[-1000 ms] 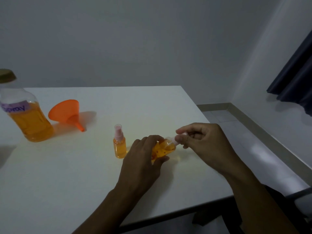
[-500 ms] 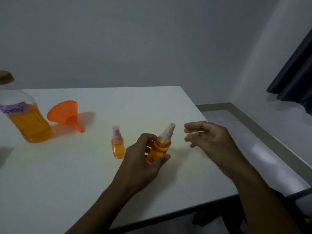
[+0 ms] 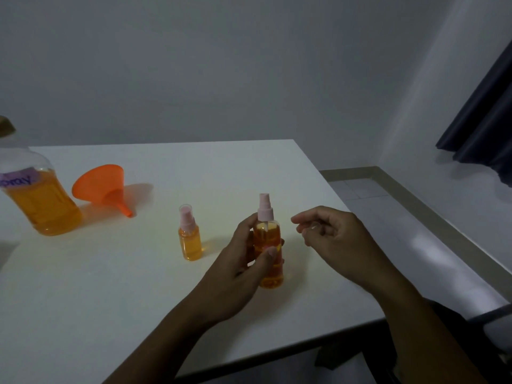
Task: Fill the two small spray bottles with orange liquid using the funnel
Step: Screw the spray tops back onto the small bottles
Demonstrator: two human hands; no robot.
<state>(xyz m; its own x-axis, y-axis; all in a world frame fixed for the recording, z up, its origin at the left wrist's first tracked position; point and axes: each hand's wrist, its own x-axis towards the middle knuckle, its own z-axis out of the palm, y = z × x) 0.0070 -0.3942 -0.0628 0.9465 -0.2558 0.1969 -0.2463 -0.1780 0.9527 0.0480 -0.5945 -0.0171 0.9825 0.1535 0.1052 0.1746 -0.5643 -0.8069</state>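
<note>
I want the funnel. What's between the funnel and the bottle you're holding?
The head view shows the smaller spray bottle standing between the funnel and the held bottle.

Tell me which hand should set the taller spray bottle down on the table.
Left. The left hand already wraps the taller spray bottle, upright above the table. The right hand is beside it, open and not touching.

The big bottle [image 3: 38,195] at the table's [image 3: 194,167] left edge was cut off by the frame, its purple label [image 3: 16,180] only partly readable; the left hand [image 3: 238,270] covered part of the taller spray bottle [image 3: 267,245]; both forearms ran out the bottom.
</note>
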